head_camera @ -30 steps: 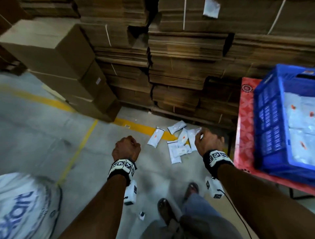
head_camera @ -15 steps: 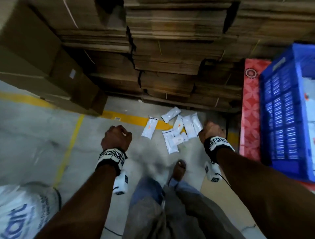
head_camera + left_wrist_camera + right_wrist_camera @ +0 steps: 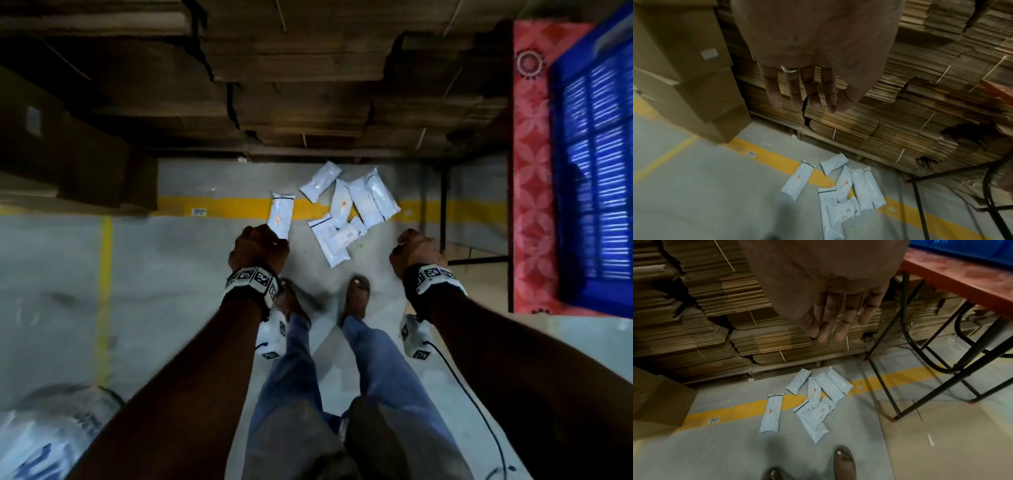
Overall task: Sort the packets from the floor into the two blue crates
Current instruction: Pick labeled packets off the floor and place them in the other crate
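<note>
Since 1.0 s ago the person has stepped nearer the packets, and both fists have uncurled. Left hand (image 3: 797, 68) hangs with fingers straight, holding nothing; right hand (image 3: 838, 311) likewise, fingers extended and empty. Below them white packets (image 3: 818, 402) lie in a loose overlapping heap across the yellow floor line (image 3: 735, 410), 1 apart to the left. A blue crate (image 3: 596, 171) sits on the red table (image 3: 531, 171) to the right.

Warehouse: stacked flat cardboard (image 3: 308, 68), yellow floor lines (image 3: 212, 207), big cartons (image 3: 684, 73).
</note>
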`<state>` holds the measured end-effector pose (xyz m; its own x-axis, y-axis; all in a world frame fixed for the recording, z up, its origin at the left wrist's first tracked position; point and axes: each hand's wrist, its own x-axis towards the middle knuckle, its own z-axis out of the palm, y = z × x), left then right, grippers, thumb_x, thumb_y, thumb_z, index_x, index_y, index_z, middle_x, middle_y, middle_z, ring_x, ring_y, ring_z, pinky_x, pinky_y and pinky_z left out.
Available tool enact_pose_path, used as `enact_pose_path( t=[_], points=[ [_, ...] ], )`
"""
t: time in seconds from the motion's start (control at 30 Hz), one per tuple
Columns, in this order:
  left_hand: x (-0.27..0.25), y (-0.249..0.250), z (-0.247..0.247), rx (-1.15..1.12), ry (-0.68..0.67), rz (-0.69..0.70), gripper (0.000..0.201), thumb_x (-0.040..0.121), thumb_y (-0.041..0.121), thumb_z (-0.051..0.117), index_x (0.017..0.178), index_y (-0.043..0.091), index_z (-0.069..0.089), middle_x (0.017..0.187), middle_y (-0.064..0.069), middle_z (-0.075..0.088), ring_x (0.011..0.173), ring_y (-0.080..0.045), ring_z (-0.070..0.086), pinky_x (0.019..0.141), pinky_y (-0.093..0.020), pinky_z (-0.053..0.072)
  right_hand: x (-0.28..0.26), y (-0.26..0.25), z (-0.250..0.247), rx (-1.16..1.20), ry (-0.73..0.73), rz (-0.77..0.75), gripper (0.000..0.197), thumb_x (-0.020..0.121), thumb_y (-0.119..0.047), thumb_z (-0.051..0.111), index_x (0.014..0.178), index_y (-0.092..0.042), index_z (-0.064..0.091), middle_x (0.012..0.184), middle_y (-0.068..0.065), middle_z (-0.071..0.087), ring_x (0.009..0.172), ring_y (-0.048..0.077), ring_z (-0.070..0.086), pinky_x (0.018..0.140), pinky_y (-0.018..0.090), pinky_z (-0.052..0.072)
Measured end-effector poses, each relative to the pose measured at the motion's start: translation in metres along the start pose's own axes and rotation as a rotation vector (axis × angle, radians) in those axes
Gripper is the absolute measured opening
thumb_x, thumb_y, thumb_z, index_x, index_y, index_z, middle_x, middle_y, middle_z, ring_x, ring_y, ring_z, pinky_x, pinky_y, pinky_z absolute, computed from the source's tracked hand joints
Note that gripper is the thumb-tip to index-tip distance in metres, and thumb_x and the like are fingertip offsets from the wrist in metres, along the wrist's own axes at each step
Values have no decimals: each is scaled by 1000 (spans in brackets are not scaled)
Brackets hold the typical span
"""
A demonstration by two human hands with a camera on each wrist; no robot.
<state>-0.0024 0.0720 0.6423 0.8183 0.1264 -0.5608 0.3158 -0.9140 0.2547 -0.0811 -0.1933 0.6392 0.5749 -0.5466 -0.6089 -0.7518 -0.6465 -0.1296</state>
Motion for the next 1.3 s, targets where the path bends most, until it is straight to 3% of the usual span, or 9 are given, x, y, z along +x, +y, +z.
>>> enact_pose_path(
  t=[0.2,0.43,0.5,0.57,0.63,0.7,0.77,0.97,1.3],
  points=[
    [58,-11,23,-102,-23,-48,26,83,42,63,100,24,72,116,-3,66,108,-29,63,91,-39,52,40,-27,38,5,-4,4,31,88,-22,53,118,-27,61,129,9,59,119,34,54,103,35,38],
    [137,-6,103,-120,28,-29,11,85,38,67,82,28,63,115,-2,65,106,-29,63,83,-36,50,141,-21,105,-38,-22,-83,36,80,-17,58,115,-27,62,127,5,60,120,29,54,105,40,42],
    [158,-6,145,-112,58,11,15,85,38,66,94,25,66,117,-2,62,110,-29,60,84,-37,50,175,-9,133,-87,-16,-95,36,81,-19,59,116,-27,61,127,5,59,120,29,53,105,40,41],
    [177,-8,195,-106,49,61,37,85,39,66,119,27,61,124,-4,59,118,-30,56,91,-43,50,207,6,168,-140,-16,-100,36,82,-21,59,118,-27,60,126,4,57,122,29,51,105,40,35],
    [195,-7,248,-89,-4,87,71,85,40,67,148,25,37,143,-6,49,130,-31,47,100,-48,45,239,22,207,-185,-34,-86,34,85,-22,57,120,-26,57,126,3,55,124,28,48,106,40,30],
    [207,-3,296,-25,-66,123,90,87,43,65,158,24,12,158,-9,31,140,-31,36,108,-47,38,269,37,241,-179,-44,-49,32,87,-23,56,119,-26,55,127,3,53,124,28,47,104,39,31],
    [221,1,344,34,-99,164,95,88,44,63,158,23,3,162,-10,21,142,-32,32,109,-45,34,302,49,276,-174,-58,-9,31,87,-24,56,118,-25,55,128,4,52,122,29,48,102,40,36],
    [281,-7,472,76,-131,285,91,86,43,65,157,26,11,160,-10,21,138,-34,34,107,-46,36,395,72,369,-191,-33,14,40,87,-30,57,126,-21,49,131,6,48,127,29,44,102,42,40],
    [362,-33,603,273,-110,564,106,75,63,70,157,31,11,160,-11,17,148,-31,17,113,-53,27,521,72,454,10,155,-77,67,88,-32,62,146,-13,33,150,14,32,139,34,29,111,47,34]
  ],
)
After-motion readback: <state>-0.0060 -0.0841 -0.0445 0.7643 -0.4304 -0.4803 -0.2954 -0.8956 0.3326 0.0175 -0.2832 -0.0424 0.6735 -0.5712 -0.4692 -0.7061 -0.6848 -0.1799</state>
